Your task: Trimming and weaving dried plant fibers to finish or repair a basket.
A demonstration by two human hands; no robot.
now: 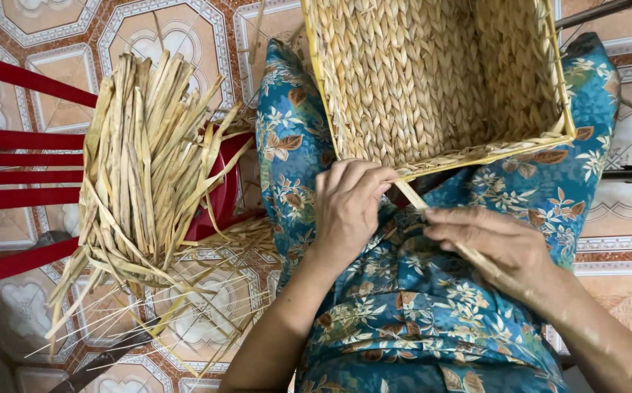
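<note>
Holding a flat pale strip (412, 196) of dried leaf between my two hands, I sit with a woven basket (432, 80) lying on my lap, its open mouth turned toward me. My left hand (348, 207) is closed at the near rim of the basket, the fingers pinching the upper end of the strip just where it meets the yellow-edged rim. My right hand (501, 244) lies flatter, the fingers pressed together over the lower part of the same strip, which passes under my palm. Both hands rest on my blue flowered dress (410, 306). To my left, a bundle of dried strips (145, 167) lies over a red plastic chair (17, 175), some ends hanging down to the tiled floor (46, 36). Near the bottom edge a dark tool lies on the floor, too unclear to name
</note>
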